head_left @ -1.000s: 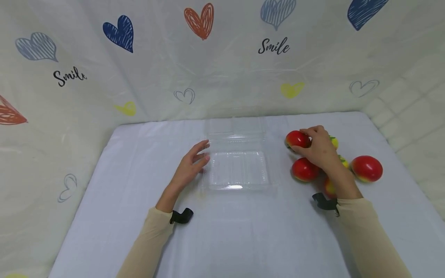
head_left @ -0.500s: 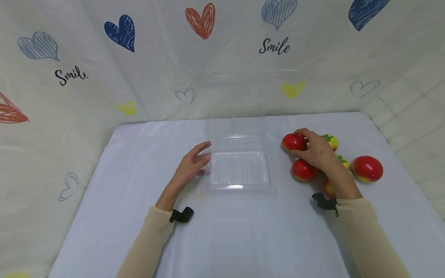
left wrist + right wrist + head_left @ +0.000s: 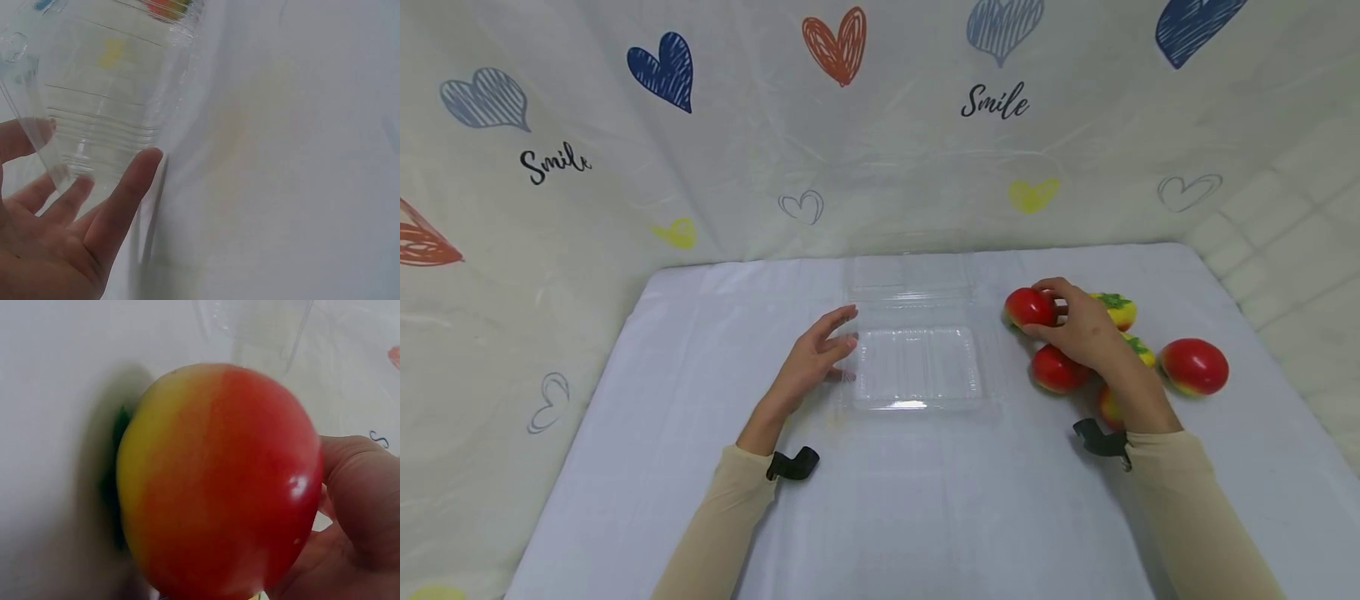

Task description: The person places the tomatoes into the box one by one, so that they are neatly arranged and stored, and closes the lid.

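Observation:
My right hand (image 3: 1084, 332) holds a glossy red toy fruit (image 3: 1028, 307) between thumb and fingers, on the right half of the table. Just in front of it lies a second red fruit (image 3: 1058, 369); a red-and-yellow fruit (image 3: 219, 481) with green leaves underneath fills the right wrist view, and the thumb shows beyond it. My left hand (image 3: 808, 360) has its fingers loosely spread at the left edge of a clear plastic clamshell container (image 3: 917, 403), whose lid (image 3: 910, 275) is laid back. In the left wrist view the fingertips (image 3: 147, 164) are at the container's wall.
Another large red fruit (image 3: 1195, 367) lies farther right. Yellow fruits with green leaves (image 3: 1116, 310) sit behind the right hand, and a partly hidden one (image 3: 1111, 407) is beneath the wrist. A white cloth (image 3: 880, 517) covers the table; a heart-printed curtain (image 3: 730, 167) hangs behind.
The right hand has drawn the red fruit slightly left and toward me, uncovering more of the yellow fruit behind. The left hand has barely moved.

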`<state>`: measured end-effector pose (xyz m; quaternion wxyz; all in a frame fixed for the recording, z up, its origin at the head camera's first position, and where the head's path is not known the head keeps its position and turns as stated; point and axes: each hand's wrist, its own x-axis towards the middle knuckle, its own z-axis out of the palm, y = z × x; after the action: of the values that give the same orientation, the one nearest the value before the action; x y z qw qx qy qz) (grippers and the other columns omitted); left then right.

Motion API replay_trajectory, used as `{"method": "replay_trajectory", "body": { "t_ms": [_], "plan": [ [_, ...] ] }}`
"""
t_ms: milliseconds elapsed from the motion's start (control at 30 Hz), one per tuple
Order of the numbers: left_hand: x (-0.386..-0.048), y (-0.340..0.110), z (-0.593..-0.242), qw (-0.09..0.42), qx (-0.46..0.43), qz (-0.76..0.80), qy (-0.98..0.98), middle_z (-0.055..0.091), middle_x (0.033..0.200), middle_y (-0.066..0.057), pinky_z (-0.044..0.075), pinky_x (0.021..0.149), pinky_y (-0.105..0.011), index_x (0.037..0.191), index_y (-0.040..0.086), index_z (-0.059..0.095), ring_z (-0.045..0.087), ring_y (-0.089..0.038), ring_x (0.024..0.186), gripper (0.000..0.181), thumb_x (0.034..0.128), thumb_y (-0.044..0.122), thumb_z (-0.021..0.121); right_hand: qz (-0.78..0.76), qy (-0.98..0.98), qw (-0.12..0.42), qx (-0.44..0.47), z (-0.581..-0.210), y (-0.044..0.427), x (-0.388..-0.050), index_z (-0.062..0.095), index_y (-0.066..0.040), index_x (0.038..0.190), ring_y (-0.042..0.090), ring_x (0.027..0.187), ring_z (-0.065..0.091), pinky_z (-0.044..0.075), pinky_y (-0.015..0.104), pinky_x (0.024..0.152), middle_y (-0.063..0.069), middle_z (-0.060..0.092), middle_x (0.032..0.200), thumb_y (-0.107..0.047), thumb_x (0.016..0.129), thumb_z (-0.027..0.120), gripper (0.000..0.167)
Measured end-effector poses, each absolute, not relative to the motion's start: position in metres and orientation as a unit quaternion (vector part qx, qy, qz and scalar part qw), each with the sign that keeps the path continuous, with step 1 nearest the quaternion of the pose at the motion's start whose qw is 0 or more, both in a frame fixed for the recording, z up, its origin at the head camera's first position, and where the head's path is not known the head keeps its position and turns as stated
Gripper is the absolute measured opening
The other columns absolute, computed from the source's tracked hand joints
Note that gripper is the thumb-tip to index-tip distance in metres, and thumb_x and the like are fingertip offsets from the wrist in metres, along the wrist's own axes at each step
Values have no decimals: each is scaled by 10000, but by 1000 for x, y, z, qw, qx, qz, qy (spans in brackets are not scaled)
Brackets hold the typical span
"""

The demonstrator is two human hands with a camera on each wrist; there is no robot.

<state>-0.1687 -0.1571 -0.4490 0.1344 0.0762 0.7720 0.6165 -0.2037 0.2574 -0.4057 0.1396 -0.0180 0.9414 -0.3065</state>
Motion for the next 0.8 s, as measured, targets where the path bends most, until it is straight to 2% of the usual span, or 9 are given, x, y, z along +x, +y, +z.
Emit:
{"method": "replay_trajectory", "body": {
  "t_ms": [300,500,800],
  "plan": [
    [-161,-169,-451,135,71,620,769,369,1695,18,655,825,-359,1621,234,360,485,-331,1495,631,1047,164,614,-332,937,101,-43,-402,239,-206,352,-193,1584,475,1392,462,528,700,1008,219,438,1575,-293,934,781,785],
    [-158,-174,-450,138,65,614,775,381,1685,47,656,838,-368,1617,265,363,494,-308,1492,628,1050,186,621,-360,929,66,-43,-401,227,-198,362,-236,1592,429,1381,492,543,676,1007,171,451,1575,-297,928,791,793],
    [-166,-160,-447,148,80,611,774,358,1699,30,654,835,-369,1622,231,356,478,-322,1502,627,1052,186,613,-407,910,-3,-70,-392,222,-184,414,-221,1569,349,1328,548,572,579,1017,121,503,1527,-329,932,788,747]
  ]
}}
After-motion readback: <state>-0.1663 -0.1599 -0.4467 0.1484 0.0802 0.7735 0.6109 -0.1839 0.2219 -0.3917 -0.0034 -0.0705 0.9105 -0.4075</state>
